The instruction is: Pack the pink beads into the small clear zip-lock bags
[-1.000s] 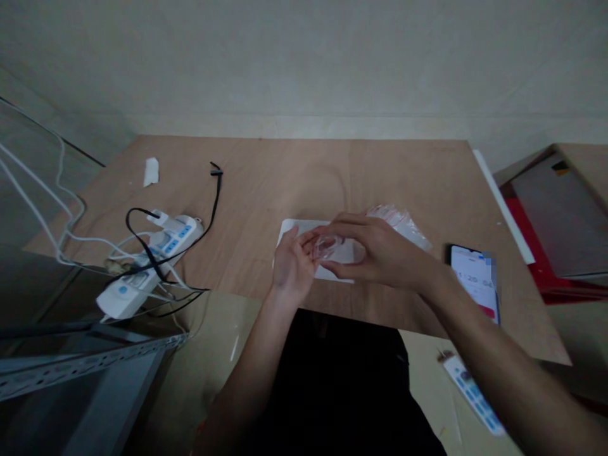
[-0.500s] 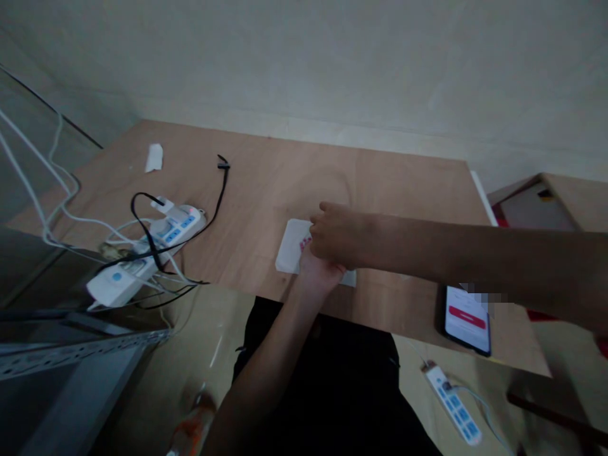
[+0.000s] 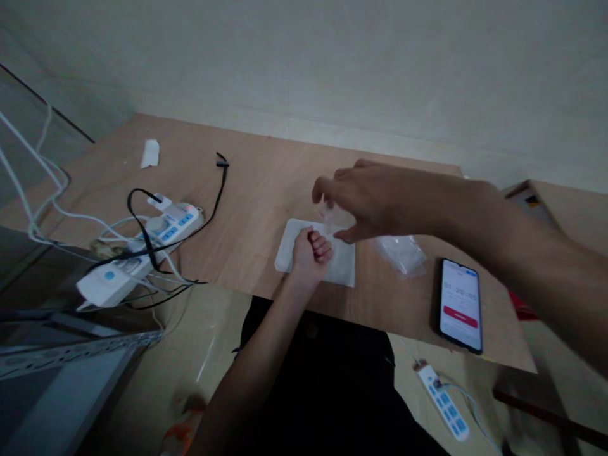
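Note:
My left hand (image 3: 311, 254) is closed in a loose fist, fingers curled up, over a flat white pouch or pad (image 3: 341, 265) near the table's front edge. Whatever lies inside that fist, if anything, is hidden. Above the pad's upper right hangs my right hand (image 3: 363, 199), its fingers hooked and the thumb held well apart from them. A pale, faintly pink translucent patch (image 3: 330, 217) shows between thumb and fingers, too blurred to name. Right of the pad, partly under my right wrist, lies a crumpled clear plastic bag (image 3: 403, 254).
A phone (image 3: 459, 305) with a lit screen lies at the table's right front. At left, a power strip (image 3: 178, 223) carries plugs and tangled cables, with a black strap (image 3: 221, 190) beside it. White scrap (image 3: 150, 154) lies far left; another power strip (image 3: 444, 402) sits below the table.
My right hand has come away from my left hand, moving up and right, and its fingers have spread. The clear bag has come into view. A pink-patterned spot between the hands no longer shows.

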A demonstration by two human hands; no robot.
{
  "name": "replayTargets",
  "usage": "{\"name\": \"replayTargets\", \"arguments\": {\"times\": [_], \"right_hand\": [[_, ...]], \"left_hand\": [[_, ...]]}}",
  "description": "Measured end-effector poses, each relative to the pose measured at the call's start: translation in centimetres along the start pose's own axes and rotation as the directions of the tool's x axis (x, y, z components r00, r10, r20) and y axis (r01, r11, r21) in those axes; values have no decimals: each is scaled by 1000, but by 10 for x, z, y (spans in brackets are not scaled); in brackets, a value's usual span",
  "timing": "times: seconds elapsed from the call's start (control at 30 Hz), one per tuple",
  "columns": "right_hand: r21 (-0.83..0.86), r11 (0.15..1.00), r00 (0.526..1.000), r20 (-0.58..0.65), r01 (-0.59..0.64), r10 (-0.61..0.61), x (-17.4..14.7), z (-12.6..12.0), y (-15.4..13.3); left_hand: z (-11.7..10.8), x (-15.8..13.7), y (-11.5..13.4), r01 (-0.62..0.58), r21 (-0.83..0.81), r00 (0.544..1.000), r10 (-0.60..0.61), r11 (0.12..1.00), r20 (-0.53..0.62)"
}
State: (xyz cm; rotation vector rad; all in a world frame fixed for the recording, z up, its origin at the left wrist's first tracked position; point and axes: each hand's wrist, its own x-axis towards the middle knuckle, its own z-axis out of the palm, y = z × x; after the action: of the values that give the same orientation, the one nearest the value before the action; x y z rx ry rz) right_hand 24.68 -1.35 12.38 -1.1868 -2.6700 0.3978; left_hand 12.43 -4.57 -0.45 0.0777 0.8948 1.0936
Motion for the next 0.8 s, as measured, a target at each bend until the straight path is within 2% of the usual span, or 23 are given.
{"name": "replayTargets", "arguments": {"times": [0.07, 0.1, 0.13, 0.17, 0.2, 0.23, 0.27, 0.3, 0.33, 0.43, 0.53, 0.6, 0.7, 0.8], "right_hand": [[-102, 986, 977, -183, -133, 113, -29, -14, 9], [-100, 966, 923, -334, -238, 193, -48, -13, 16], [-62, 932, 822, -495, -357, 282, -67, -4, 25], [-3, 888, 696, -623, -459, 358, -85, 10, 35], [81, 836, 554, -713, -543, 429, -102, 29, 43], [178, 784, 451, -734, -595, 508, -115, 51, 50], [251, 742, 366, -744, -622, 559, -125, 74, 55], [300, 706, 329, -724, -641, 606, -130, 96, 57], [326, 682, 320, -697, -655, 641, -131, 116, 58], [340, 628, 373, -576, -699, 727, -121, 152, 53], [265, 617, 449, -488, -741, 748, -109, 162, 50], [209, 617, 480, -461, -758, 746, -106, 162, 52], [195, 582, 461, -438, -789, 772, -103, 161, 57], [216, 561, 440, -426, -799, 791, -95, 160, 62]], "left_hand": [[-1, 6, 4, -74, 110, 997, 76, 991, -8], [-2, 10, 6, -136, 200, 990, 139, 970, -1], [-4, 13, 8, -236, 366, 969, 244, 900, 25], [-6, 17, 9, -349, 578, 926, 368, 738, 90], [-8, 20, 9, -439, 763, 859, 470, 475, 202], [-10, 23, 8, -479, 862, 786, 519, 168, 336], [-13, 25, 6, -477, 873, 725, 517, -98, 455], [-15, 28, 4, -463, 846, 690, 491, -265, 531], [-17, 30, 2, -461, 828, 681, 470, -320, 561], [-21, 34, -5, -468, 783, 666, 419, -409, 617], [-25, 36, -10, -461, 749, 652, 390, -476, 650], [-26, 36, -11, -438, 732, 640, 391, -522, 662], [-28, 37, -12, -382, 713, 620, 409, -589, 670], [-28, 37, -12, -365, 708, 609, 420, -605, 673]]}}
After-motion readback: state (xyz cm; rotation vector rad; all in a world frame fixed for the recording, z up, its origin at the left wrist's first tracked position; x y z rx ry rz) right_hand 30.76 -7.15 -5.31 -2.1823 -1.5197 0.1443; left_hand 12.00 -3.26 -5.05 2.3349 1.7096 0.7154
